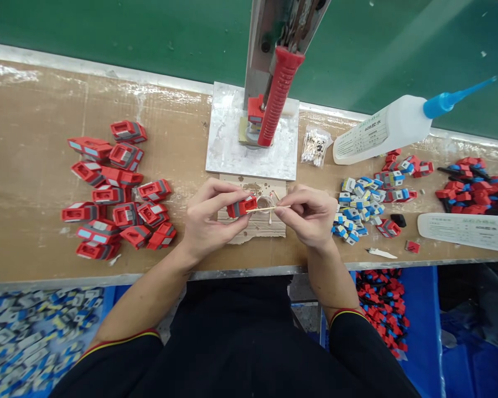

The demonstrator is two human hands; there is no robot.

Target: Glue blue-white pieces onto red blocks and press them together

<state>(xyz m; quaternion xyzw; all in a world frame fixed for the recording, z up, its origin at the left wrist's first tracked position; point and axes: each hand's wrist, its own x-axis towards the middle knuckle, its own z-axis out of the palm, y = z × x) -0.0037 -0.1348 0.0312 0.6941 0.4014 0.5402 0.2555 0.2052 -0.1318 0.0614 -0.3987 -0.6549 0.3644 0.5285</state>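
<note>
My left hand (pixel 209 218) pinches a red plastic toy part (pixel 241 206) with a grey section between thumb and fingers. Closed on a thin swab stick (pixel 269 209), my right hand (pixel 309 213) keeps its far end against or very near the right side of the red part. Whether the tip touches is too small to tell. Just behind the stick, a small clear round dish (pixel 264 201) sits on a stained piece of cardboard (pixel 249 235). A cotton swab (pixel 270 218) leans at the dish's near edge.
A hand press with a red handle (pixel 280 97) stands on a metal plate (pixel 222 146). Red parts (pixel 110 194) lie left; blue-and-white pieces (pixel 354 207) and red-and-black pieces (pixel 473 188) lie right. Also right are bagged swabs (pixel 315 146), a glue bottle (pixel 377 130), another bottle (pixel 465 229) and a blade (pixel 382 253).
</note>
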